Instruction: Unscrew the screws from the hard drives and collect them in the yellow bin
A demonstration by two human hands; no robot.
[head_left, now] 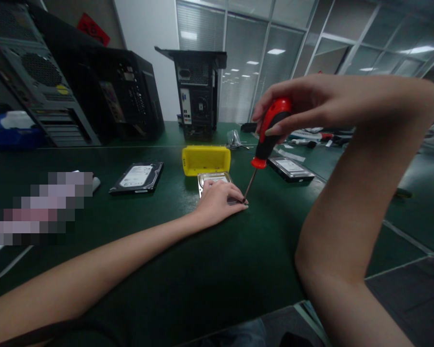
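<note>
A red and black screwdriver point(270, 126) is gripped in my right hand point(299, 103), its shaft slanting down to the left. The screwdriver's tip meets the near right corner of a hard drive point(214, 176), right by the fingertips of my left hand point(220, 198). My left hand lies over this drive with its fingers bent round the near right part, covering much of it. Just behind the drive stands a yellow tray point(207, 161). Two other hard drives lie apart, one to the left point(137, 177) and one to the right point(292, 168).
Computer cases stand at the back left point(39, 72) and back centre point(198, 96) of the green table point(217, 270). A small clear bag point(234, 138) lies behind the tray. Tools and cables point(320, 137) lie at the back right. A blue bin point(14, 135) is far left.
</note>
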